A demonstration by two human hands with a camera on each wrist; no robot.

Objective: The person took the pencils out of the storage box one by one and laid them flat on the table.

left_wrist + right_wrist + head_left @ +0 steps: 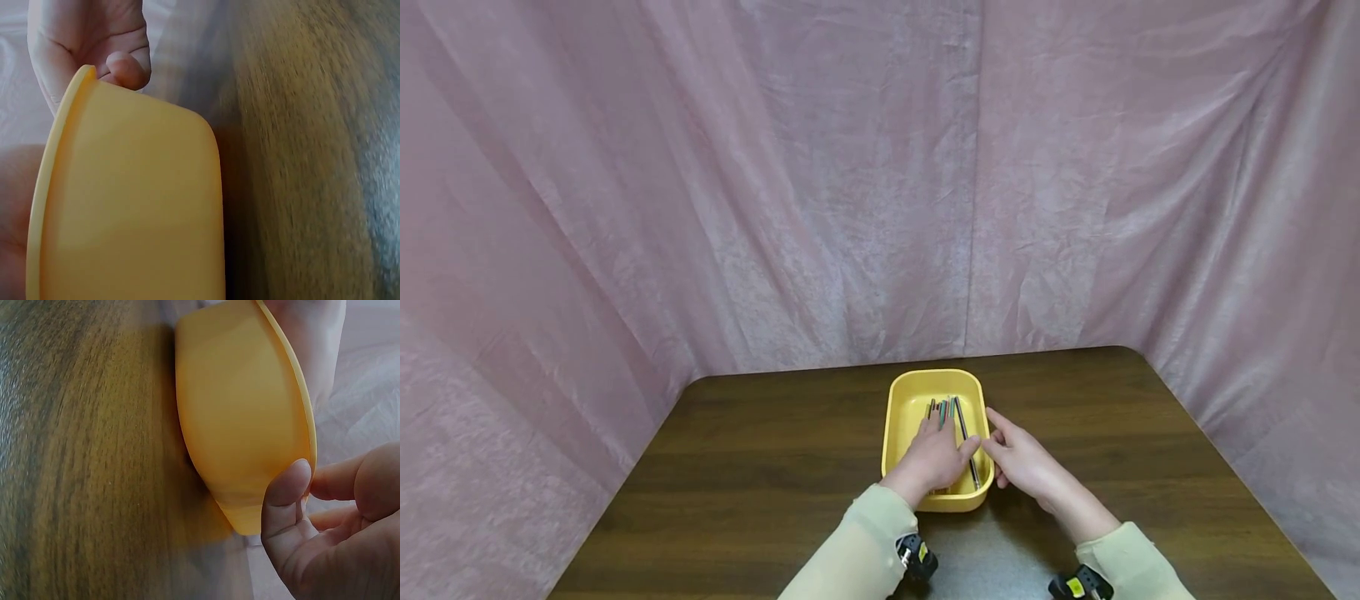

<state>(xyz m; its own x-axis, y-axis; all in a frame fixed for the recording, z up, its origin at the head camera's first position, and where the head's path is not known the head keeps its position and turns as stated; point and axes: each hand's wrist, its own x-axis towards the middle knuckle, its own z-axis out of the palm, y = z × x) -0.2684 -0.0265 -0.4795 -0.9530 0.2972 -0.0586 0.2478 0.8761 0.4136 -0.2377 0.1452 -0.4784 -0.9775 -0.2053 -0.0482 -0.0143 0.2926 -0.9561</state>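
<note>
A yellow plastic tray [925, 377] with rounded corners sits on the table, a bundle of thin pens or pencils [952, 407] inside it. My left hand [934, 458] reaches over the tray's near left side, its straight fingers lying over the bundle and hiding much of it. Just right of that hand, a long dark pen [973, 472] lies lengthwise near the right wall. At the tray's right side, my right hand [1026, 462] holds the rim. The right wrist view shows its bent fingers [284, 500] against the outer wall, close under the rim.
The dark wooden table [760, 467] has rounded far corners. Behind it and along both sides hang pink curtains [865, 183]. Each sleeve carries a small black wrist device, one at the left [917, 557] and one at the right [1081, 583].
</note>
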